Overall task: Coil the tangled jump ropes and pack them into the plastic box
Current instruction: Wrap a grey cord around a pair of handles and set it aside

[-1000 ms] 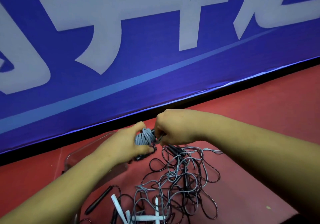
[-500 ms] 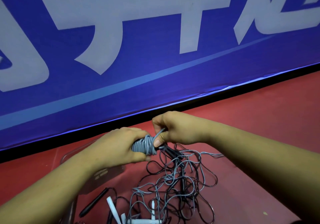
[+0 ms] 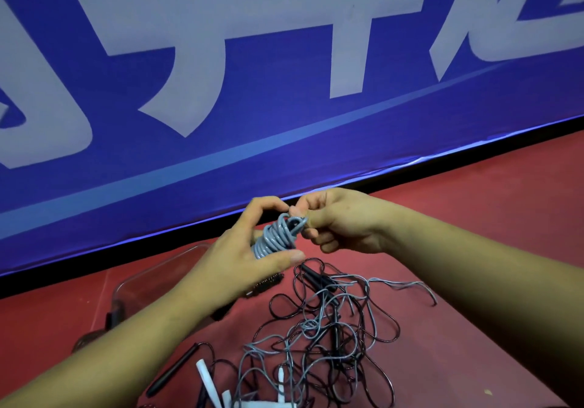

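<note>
The left hand (image 3: pixel 235 251) grips a coiled grey jump rope (image 3: pixel 275 237) between curled fingers and thumb. The right hand (image 3: pixel 343 222) pinches the coil's upper end. Below them the tangled ropes (image 3: pixel 322 328) lie on the red floor (image 3: pixel 474 218), right of the clear plastic box (image 3: pixel 148 276).

A blue banner (image 3: pixel 316 170) fills the back, printed with big pale characters (image 3: pixel 202 44) and a lighter blue stripe (image 3: pixel 221 158) slanting across it. Below its glossy lower edge runs a black strip (image 3: pixel 63 270), then a red floor (image 3: pixel 505 218).
</note>
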Action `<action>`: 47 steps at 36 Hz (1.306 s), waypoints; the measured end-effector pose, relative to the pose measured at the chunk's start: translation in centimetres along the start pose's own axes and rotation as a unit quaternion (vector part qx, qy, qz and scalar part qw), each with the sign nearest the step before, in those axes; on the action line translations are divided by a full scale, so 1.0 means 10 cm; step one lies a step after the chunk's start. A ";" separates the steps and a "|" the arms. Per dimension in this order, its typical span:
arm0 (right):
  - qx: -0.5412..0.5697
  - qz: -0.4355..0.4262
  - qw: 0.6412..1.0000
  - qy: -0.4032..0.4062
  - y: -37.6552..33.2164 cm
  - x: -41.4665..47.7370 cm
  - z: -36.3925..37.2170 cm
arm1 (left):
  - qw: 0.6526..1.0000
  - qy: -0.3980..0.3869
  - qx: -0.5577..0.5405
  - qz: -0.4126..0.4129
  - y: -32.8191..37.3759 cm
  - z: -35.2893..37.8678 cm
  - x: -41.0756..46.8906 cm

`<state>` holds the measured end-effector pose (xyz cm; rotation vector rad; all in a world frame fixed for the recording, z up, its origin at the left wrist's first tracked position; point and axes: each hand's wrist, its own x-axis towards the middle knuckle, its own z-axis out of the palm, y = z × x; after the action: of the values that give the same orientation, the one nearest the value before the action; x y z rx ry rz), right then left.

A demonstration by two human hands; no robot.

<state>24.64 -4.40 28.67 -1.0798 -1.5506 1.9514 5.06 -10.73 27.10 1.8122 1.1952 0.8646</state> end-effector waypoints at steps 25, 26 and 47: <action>0.148 -0.173 0.970 0.087 -0.14 -0.03 0.20 | 0.900 0.056 -0.422 -0.095 0.19 0.07 0.10; 0.143 -0.167 0.971 0.097 -0.13 -0.01 0.20 | 0.898 0.056 -0.426 -0.093 0.19 0.06 0.10; 0.207 -0.209 0.940 0.173 -0.11 0.07 0.27 | 0.883 0.017 -0.447 -0.144 0.16 0.10 0.14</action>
<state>21.93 -5.25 29.73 -0.7825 -1.0144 1.5910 7.06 -10.05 28.24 0.8478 0.8276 1.0368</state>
